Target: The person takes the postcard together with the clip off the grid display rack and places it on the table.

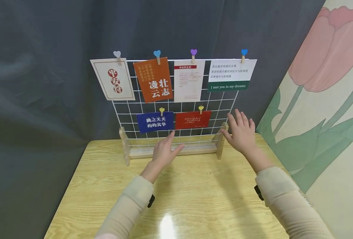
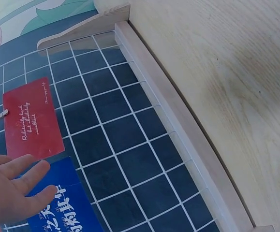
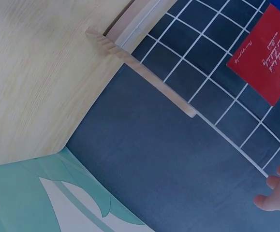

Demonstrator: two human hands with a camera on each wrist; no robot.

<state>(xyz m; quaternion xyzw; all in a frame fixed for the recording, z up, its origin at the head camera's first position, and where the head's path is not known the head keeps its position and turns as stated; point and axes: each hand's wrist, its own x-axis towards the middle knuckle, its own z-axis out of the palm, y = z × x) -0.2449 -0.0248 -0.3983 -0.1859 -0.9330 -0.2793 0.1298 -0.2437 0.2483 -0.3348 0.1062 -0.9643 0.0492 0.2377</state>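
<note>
A white wire grid (image 1: 191,132) stands upright in a wooden base (image 1: 173,152). My left hand (image 1: 164,151), fingers extended, is in front of its lower part, just below a blue card (image 1: 155,122) and a red card (image 1: 192,120). The right hand (image 1: 240,132) is spread beside the grid's right edge; whether it touches the wire I cannot tell. Both hands hold nothing. Yellow heart clothespins (image 1: 201,109) pin the two lower cards. Along the top wire hang a cream card (image 1: 113,79), an orange card (image 1: 153,79), a white card (image 1: 189,81) and a white-and-green card (image 1: 231,75).
Below the grid spreads a wood-grain table (image 1: 191,192). A dark curtain (image 1: 45,83) hangs behind and to the left. On the right is a wall with a painted tulip (image 1: 320,49). Heart clothespins (image 1: 193,52) poke above the top wire.
</note>
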